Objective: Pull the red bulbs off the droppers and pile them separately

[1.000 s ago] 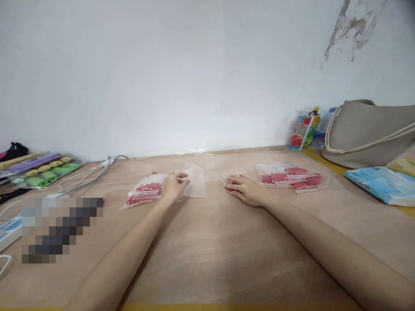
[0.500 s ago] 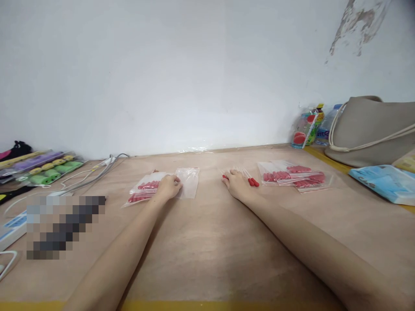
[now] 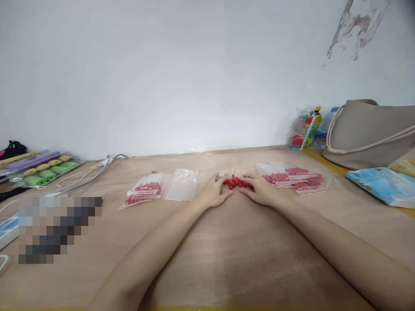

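Note:
A loose bunch of thin pale sticks with red tips (image 3: 234,182) lies on the table, the tips toward me. My left hand (image 3: 214,192) is at its left side, thumb and fingers apart, fingertips at the outer sticks. From the right, my right hand (image 3: 261,190) reaches the same bunch with thumb and fingers spread. Some sticks are partly hidden by the fingers. Left of my hands lies a flat clear zip bag (image 3: 182,185) with nothing visible inside. Beside it, filled bags (image 3: 145,188) show red tips through the plastic. More filled bags (image 3: 296,178) overlap to the right.
A grey bag (image 3: 372,134), drink bottles (image 3: 303,131) and a blue packet (image 3: 382,185) stand or lie at the right. At the left are cables (image 3: 94,175), a power strip (image 3: 9,229), a blurred dark object (image 3: 60,233) and colourful packs (image 3: 42,168). A wall closes the back.
My left hand has left the bags and moved right to the sticks. My right hand has shifted right and the red tips now sit bunched between both hands. The clear bag lies free.

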### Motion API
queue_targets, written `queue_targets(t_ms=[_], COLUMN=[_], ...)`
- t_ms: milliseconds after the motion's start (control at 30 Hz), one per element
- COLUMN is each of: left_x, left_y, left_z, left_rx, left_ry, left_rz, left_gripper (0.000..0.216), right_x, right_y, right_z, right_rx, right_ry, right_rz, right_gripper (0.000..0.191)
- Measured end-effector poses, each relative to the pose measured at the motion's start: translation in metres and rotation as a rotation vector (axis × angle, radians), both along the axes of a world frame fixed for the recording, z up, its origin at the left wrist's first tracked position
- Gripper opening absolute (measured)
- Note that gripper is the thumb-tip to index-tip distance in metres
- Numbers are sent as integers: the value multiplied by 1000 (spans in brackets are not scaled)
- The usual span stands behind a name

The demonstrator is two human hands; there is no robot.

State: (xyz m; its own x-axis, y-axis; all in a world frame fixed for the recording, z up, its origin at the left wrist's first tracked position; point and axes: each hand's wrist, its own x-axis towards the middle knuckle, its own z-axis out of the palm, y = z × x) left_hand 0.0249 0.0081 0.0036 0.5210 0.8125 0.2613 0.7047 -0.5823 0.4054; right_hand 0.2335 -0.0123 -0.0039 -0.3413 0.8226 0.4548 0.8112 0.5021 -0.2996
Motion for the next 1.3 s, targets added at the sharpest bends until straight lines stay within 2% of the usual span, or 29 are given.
queue_targets(t_ms=[167,300,400,633,800,900,1033,1167,1300], left_x=[11,0,-5,-5,-17,-41,-101,-172,-216], left_y=[17,24,25,18,1,-4,6,18,16], left_z=[0,0,-2,-6,-3,9,31,51,64], left_rx=[13,37,48,142,358,442,443,238,-104], left_ry=[-78,-105,-122,-181,-220,-136,43,166,185], left_rz=[-129,-148,-153,-103,-2,31,162,375,381], left_gripper=[53,37,35,49,30,22,19,26,55], right_x=[-6,-14,-16,-16,-23,-31,-42,-50,-63], right_y=[2,10,13,4,0,0,3,7,9], right_z=[-5,-8,-11,-11,-5,0,6,8,9], right_rx=[-25,-5,10,95,145,141,108,156,247], right_ry=[104,137,152,157,53,9,-26,0,46], right_rz=[13,-46,-61,-43,-42,-88,-127,-149,-222], right_gripper=[30,27,25,28,29,29,22,25,26])
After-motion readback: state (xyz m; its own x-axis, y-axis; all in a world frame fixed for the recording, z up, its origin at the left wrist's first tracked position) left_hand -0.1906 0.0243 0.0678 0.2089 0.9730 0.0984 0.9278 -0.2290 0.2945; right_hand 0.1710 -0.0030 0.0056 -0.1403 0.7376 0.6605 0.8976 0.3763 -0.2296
